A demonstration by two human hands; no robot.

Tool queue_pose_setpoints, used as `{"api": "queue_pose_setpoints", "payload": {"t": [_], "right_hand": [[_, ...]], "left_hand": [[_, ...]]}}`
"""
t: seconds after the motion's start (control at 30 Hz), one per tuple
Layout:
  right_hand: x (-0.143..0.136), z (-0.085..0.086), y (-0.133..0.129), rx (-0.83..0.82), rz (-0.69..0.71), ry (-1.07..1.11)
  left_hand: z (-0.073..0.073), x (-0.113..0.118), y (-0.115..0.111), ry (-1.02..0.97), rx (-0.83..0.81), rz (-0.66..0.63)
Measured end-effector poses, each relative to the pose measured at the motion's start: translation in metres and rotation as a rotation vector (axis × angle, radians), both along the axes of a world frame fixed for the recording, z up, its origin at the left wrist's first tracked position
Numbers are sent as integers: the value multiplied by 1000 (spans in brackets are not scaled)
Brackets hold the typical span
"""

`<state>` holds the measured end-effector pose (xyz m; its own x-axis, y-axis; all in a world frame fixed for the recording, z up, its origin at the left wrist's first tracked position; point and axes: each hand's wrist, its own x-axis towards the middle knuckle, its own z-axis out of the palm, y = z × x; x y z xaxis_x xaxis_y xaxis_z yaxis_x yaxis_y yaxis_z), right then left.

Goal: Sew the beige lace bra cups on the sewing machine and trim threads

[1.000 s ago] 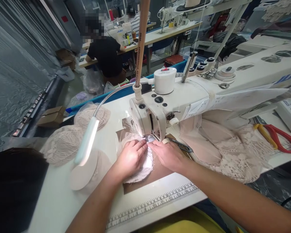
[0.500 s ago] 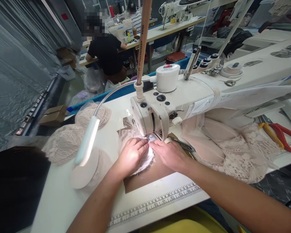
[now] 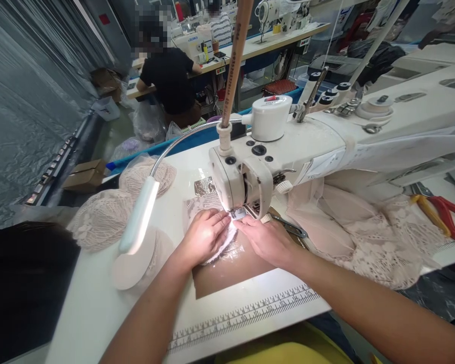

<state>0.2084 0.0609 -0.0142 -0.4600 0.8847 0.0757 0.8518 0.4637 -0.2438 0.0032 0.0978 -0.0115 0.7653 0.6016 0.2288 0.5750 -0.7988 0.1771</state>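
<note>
pale fabric piece (image 3: 227, 244) at the foot of a sewing machine (image 3: 230, 179)

the piece lay over a brown sheet (image 3: 231, 278), its curved edge lit by a lamp (image 3: 139, 217). your left hand (image 3: 205, 236) rested flat across it, fingers close together; your right hand (image 3: 266, 241) reached in from the other side, fingertips narrowed near the foot. whether either hand pinched the fabric could not be told. light, even pressure seemed best, turning the curve gently rather than tugging it, with fabric smooth and fingertips clear of the needle area. small snips (image 3: 293, 229) lay just beside your right hand.
</note>
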Motion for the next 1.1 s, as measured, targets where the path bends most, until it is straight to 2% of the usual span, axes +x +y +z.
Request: {"api": "queue_pose_setpoints", "payload": {"t": [0.17, 0.37, 0.53, 0.87, 1.1], "right_hand": [[3, -2, 2, 17, 16, 36], [6, -2, 1, 58, -65, 129], [6, -3, -1, 78, 64, 57], [1, -2, -2, 99, 20, -17], [5, -6, -5, 123, 97, -10]], "left_hand": [[-1, -1, -4, -12, 35, 31], [7, 1, -13, 18, -4, -37], [7, 2, -13, -15, 19, -106], [3, 5, -13, 14, 48, -44], [4, 0, -9, 15, 13, -74]]}}
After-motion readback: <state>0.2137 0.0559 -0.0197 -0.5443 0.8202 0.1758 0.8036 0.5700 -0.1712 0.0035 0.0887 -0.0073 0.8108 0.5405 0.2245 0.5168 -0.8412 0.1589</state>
